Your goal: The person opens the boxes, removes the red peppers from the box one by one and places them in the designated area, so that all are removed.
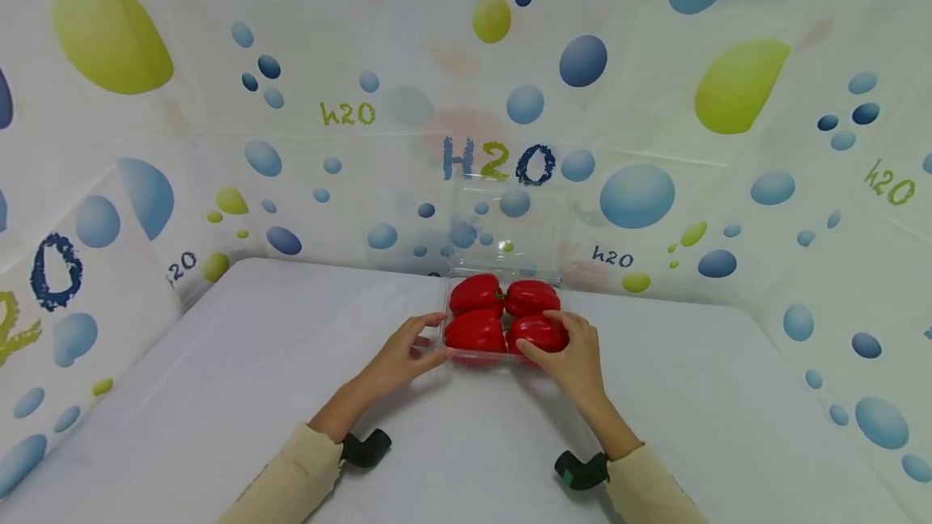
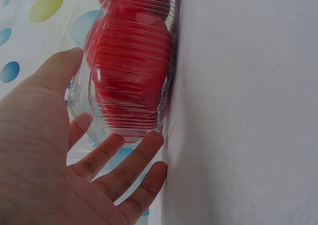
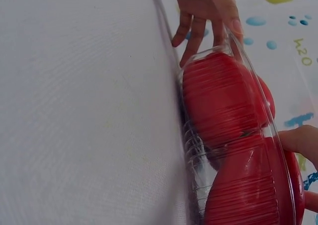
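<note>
A clear plastic clamshell box [image 1: 480,357] holds several red bell peppers [image 1: 475,331], set in two rows. Its transparent lid [image 1: 539,221] stands raised at the back. My left hand [image 1: 399,354] is at the box's left side; in the left wrist view the thumb lies at the rim, with the other fingers spread loosely along the ribbed wall [image 2: 131,81]. With thumb and fingers, my right hand [image 1: 578,354] grips the front right bell pepper [image 1: 539,331] inside the box. The right wrist view shows only part of that hand's fingers [image 3: 300,141].
The box rests near the back edge of a white-covered table [image 1: 466,443]. Behind it hangs a white curtain [image 1: 408,39] printed with blue and green drops. Black wrist mounts [image 1: 366,449] sit by both beige sleeves [image 1: 291,475].
</note>
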Demonstrator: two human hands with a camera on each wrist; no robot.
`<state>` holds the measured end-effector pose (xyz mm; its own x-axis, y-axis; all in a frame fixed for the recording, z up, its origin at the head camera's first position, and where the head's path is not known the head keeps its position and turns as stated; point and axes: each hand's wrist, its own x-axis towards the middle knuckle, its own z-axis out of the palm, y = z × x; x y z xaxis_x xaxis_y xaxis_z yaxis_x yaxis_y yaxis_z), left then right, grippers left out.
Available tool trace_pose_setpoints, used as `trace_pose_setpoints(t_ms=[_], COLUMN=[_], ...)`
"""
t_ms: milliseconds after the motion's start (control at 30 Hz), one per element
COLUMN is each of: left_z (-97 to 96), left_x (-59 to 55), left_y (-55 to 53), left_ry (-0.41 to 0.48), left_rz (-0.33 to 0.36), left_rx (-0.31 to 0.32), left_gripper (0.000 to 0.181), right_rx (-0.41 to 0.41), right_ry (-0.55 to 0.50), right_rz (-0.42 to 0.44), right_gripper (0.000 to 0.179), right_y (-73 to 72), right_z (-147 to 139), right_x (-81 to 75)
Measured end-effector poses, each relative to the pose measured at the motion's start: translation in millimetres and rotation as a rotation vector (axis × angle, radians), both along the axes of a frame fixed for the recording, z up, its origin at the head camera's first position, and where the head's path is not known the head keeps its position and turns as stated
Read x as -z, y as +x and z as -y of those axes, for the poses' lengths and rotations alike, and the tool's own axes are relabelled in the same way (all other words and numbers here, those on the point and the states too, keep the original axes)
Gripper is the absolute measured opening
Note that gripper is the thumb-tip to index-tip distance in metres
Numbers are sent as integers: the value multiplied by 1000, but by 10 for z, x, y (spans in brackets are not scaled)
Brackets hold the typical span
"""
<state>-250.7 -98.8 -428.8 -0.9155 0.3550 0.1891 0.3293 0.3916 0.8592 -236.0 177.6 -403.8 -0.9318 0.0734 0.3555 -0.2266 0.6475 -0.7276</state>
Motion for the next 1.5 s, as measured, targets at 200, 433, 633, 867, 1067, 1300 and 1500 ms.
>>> trace_pose_setpoints(t_ms=[200, 433, 633, 867, 1067, 1300, 1500], left_z=[-3, -15, -17, -12, -7, -5, -2], left_x=[5, 4, 0, -11, -1, 6, 9], left_y=[13, 9, 5, 8, 1, -2, -6], left_ry=[7, 2, -2, -10, -13, -22, -23], left_rz=[-1, 8, 7, 8, 7, 3, -2], left_rx=[12, 5, 4, 5, 8, 4, 5], left_gripper=[67, 68, 68, 67, 67, 68, 67], right_rx=[1, -6, -7, -6, -5, -9, -9], right_ry=[-9, -24, -33, -45, -64, -74, -102], right_rz=[10, 9, 11, 11, 20, 23, 34], right_gripper=[61, 62, 62, 61, 61, 61, 54], right_y=[-7, -20, -21, -28, -30, -20, -30], right_z=[-18, -38, -45, -52, -56, -55, -85], right_x=[20, 14, 9, 19, 20, 9, 8])
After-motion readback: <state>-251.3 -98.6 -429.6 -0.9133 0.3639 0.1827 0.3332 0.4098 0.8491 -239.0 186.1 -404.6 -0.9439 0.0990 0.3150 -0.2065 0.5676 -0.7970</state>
